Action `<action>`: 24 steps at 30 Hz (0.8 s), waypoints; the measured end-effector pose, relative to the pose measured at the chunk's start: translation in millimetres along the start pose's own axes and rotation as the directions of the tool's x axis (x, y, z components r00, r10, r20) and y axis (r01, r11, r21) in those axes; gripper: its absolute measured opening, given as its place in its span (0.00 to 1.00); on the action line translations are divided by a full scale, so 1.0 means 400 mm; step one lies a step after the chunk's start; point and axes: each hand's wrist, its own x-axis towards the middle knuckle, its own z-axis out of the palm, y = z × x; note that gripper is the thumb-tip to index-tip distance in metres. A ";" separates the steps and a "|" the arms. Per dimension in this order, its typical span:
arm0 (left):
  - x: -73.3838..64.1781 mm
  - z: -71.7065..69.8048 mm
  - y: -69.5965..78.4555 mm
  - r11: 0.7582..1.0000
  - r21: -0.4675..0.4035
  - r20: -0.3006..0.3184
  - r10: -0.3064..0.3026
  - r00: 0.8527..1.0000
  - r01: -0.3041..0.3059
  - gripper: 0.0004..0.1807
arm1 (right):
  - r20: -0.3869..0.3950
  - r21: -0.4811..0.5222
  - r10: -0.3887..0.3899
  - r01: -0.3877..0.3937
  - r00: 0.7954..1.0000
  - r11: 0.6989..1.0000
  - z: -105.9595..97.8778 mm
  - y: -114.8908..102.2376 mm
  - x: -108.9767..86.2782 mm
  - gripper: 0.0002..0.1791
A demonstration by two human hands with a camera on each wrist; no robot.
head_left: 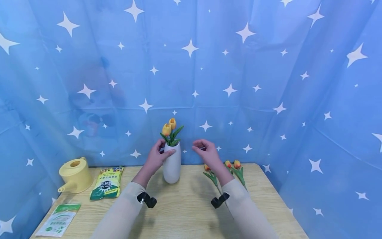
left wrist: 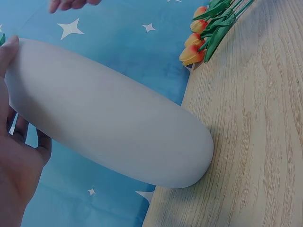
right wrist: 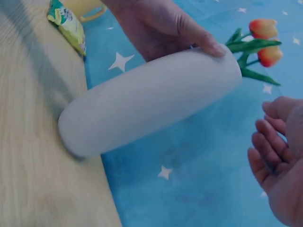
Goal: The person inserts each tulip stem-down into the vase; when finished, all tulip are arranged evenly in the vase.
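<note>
White vase (head_left: pixel 172 167) upright on the far worktop (head_left: pixel 179 212), left hand (head_left: pixel 156 157) around its top

On my head feed the vase's long axis runs vertically, mouth up, base resting on the worktop near its far edge. It stands between the hands: the left grips it just below the rim, while the right hand (head_left: pixel 208 153) is apart from it on the right, fingers loosely bent, holding nothing. Two yellow-orange tulips (head_left: pixel 169 127) with green leaves rise from the mouth. Loose tulips (head_left: pixel 237 164) lie at the right, partly hidden by the right forearm; a yellow watering can (head_left: pixel 79 177), a green-and-yellow packet (head_left: pixel 106 184) and a white-and-green packet (head_left: pixel 61 219) lie at the left.

My left wrist feed shows the vase slanting across the picture, smooth and plain white, rounded at its base. The left thumb lies by the rim; the other fingers reach behind.

In my right wrist feed the vase slants the other way, tulips poking from its mouth. The left thumb presses beside the rim. The right hand, palm showing, is near the mouth without touching.
</note>
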 end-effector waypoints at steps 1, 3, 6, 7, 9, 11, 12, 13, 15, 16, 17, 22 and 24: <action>0.000 0.000 0.000 1.000 0.000 -0.001 -0.002 1.000 0.002 0.31 | 0.004 -0.006 0.005 -0.005 1.000 1.000 -0.006 0.004 -0.008 0.09; -0.001 0.001 0.001 1.000 -0.001 -0.005 -0.002 1.000 0.002 0.30 | 0.013 -0.023 0.015 -0.015 1.000 1.000 -0.018 0.015 -0.022 0.08; -0.002 0.003 0.002 1.000 -0.001 -0.008 0.003 1.000 -0.003 0.30 | 0.025 -0.050 0.040 -0.039 0.999 0.998 -0.034 0.038 -0.044 0.08; -0.002 0.003 0.002 1.000 -0.001 -0.007 0.006 1.000 -0.006 0.30 | 0.026 -0.059 0.051 -0.050 0.998 0.997 -0.040 0.046 -0.051 0.08; -0.001 0.005 0.001 1.000 0.002 -0.007 0.012 1.000 -0.012 0.30 | 0.029 -0.070 0.070 -0.068 0.997 0.995 -0.052 0.065 -0.067 0.08; 0.000 0.006 0.000 1.000 0.002 -0.008 0.014 1.000 -0.014 0.29 | 0.028 -0.080 0.083 -0.080 0.996 0.994 -0.064 0.082 -0.084 0.08; 0.000 0.006 -0.001 1.000 0.000 -0.008 0.015 1.000 -0.015 0.29 | 0.028 -0.087 0.086 -0.083 0.996 0.993 -0.071 0.090 -0.093 0.08; 0.000 0.007 -0.001 1.000 -0.001 -0.008 0.016 1.000 -0.016 0.29 | 0.028 -0.097 0.091 -0.088 0.995 0.991 -0.077 0.097 -0.102 0.08; 0.000 0.008 -0.003 1.000 -0.003 -0.008 0.014 1.000 -0.014 0.29 | 0.028 -0.110 0.097 -0.093 0.995 0.990 -0.090 0.111 -0.119 0.08; 0.000 0.007 -0.004 1.000 -0.005 -0.008 0.013 1.000 -0.013 0.29 | 0.029 -0.118 0.100 -0.096 0.995 0.988 -0.096 0.117 -0.127 0.08; 0.000 0.007 -0.005 1.000 -0.005 -0.008 0.010 1.000 -0.010 0.29 | 0.030 -0.128 0.107 -0.103 0.994 0.986 -0.101 0.123 -0.136 0.08; 0.000 0.005 -0.003 1.000 0.005 -0.014 0.002 1.000 -0.002 0.29 | 0.034 -0.162 0.150 -0.142 0.988 0.976 -0.123 0.152 -0.171 0.10; 0.000 0.004 0.000 1.000 0.010 -0.016 -0.001 1.000 0.001 0.30 | 0.034 -0.174 0.155 -0.147 0.987 0.974 -0.130 0.162 -0.185 0.09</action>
